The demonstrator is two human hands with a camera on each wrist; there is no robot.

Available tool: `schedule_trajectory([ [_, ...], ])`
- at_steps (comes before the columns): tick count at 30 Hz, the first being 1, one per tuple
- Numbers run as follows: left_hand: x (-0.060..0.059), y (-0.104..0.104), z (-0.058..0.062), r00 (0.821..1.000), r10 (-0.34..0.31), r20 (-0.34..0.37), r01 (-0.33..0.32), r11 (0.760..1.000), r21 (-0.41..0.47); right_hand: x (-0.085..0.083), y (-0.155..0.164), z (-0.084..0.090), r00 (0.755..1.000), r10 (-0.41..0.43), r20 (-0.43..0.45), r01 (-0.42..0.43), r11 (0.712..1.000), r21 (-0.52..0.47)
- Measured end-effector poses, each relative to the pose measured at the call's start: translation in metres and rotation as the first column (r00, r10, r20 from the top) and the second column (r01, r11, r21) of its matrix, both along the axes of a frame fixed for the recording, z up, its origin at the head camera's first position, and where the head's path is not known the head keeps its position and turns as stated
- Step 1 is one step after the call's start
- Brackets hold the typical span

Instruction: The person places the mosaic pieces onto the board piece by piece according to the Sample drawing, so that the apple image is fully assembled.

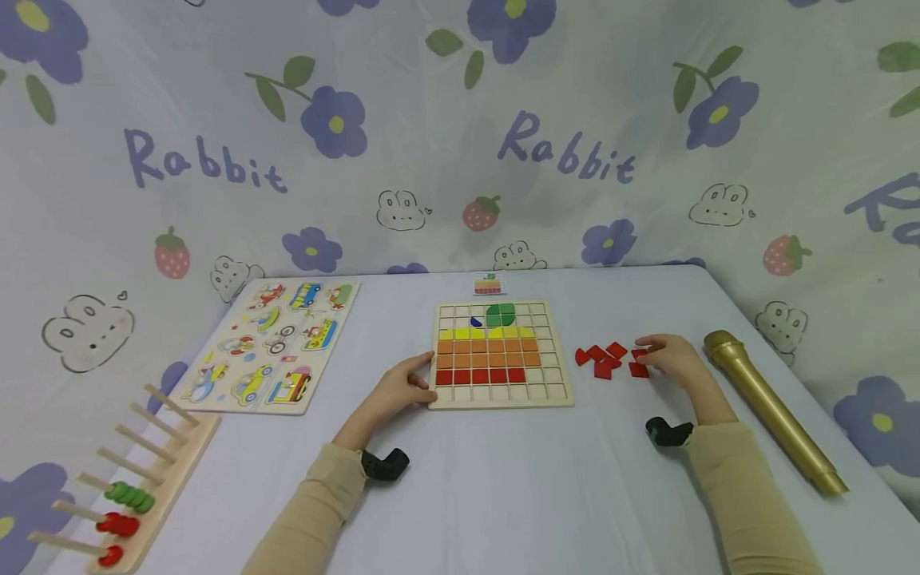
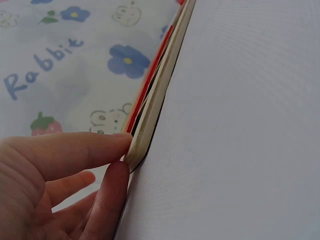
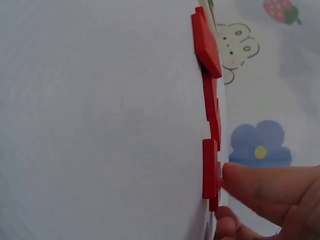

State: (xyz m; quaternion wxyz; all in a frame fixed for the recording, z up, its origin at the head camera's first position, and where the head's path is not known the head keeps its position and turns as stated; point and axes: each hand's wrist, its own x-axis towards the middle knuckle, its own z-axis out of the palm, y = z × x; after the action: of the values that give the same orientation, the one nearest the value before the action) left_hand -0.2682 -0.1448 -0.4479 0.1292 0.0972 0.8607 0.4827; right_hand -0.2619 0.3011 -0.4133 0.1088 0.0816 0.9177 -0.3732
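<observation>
A wooden grid board (image 1: 557, 393) carries rows of red, orange and yellow tiles, with green and blue pieces above. At its left side, my left hand (image 1: 394, 390) has thumb and index finger spread along the edge near the front corner. The left wrist view shows both fingertips against the board's edge (image 2: 156, 95). Right of the board lies a loose group of red tiles (image 1: 604, 371). My right hand (image 1: 672, 359) pinches a red tile (image 1: 638, 354) at the group's right end. In the right wrist view another red tile (image 3: 209, 170) partly hides the fingertips.
A small pattern card (image 1: 489, 283) lies behind the board. To the left are a vehicle picture puzzle (image 1: 237, 383) and a wooden peg rack (image 1: 161, 499) with green and red rings. A gold microphone (image 1: 772, 411) lies beyond my right hand. Printed cloth hangs around the table.
</observation>
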Motion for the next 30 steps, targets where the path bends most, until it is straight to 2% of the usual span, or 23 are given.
schedule_trajectory([
  [4, -0.001, -0.001, 0.000, 1.000, -0.003, 0.001, 0.003, 1.000, 0.002, 0.001, 0.005, -0.005, 1.000, 0.002, 0.029, -0.003, 0.999, 0.043],
  [12, 0.000, 0.000, 0.001, 1.000, 0.001, -0.004, -0.001, 1.000, -0.008, 0.001, -0.001, -0.004, 0.997, -0.015, -0.076, 0.017, 1.000, 0.022],
  [16, 0.000, 0.000, 0.001, 1.000, 0.003, -0.008, -0.003, 1.000, -0.012, -0.004, -0.016, 0.001, 0.994, -0.062, -0.087, 0.050, 0.989, -0.137],
  [19, 0.000, 0.000, 0.002, 1.000, 0.006, -0.007, -0.006, 1.000, -0.005, -0.010, -0.036, 0.006, 0.997, -0.071, -0.031, 0.058, 0.951, -0.304],
  [22, 0.000, 0.000, 0.001, 1.000, 0.007, -0.003, -0.007, 1.000, 0.002, -0.013, -0.057, 0.007, 1.000, -0.025, 0.010, 0.027, 0.909, -0.417],
  [24, 0.000, 0.000, 0.000, 1.000, 0.009, 0.004, -0.009, 1.000, 0.005, -0.013, -0.071, 0.006, 1.000, 0.021, 0.017, -0.011, 0.896, -0.444],
  [26, 0.000, 0.000, -0.001, 1.000, 0.008, 0.006, -0.008, 1.000, 0.007, -0.014, -0.085, 0.003, 0.998, 0.063, 0.009, -0.053, 0.901, -0.431],
  [30, 0.000, 0.000, -0.001, 1.000, 0.009, 0.009, -0.009, 1.000, 0.008, -0.015, -0.112, -0.003, 0.991, 0.130, -0.021, -0.131, 0.960, -0.247],
])
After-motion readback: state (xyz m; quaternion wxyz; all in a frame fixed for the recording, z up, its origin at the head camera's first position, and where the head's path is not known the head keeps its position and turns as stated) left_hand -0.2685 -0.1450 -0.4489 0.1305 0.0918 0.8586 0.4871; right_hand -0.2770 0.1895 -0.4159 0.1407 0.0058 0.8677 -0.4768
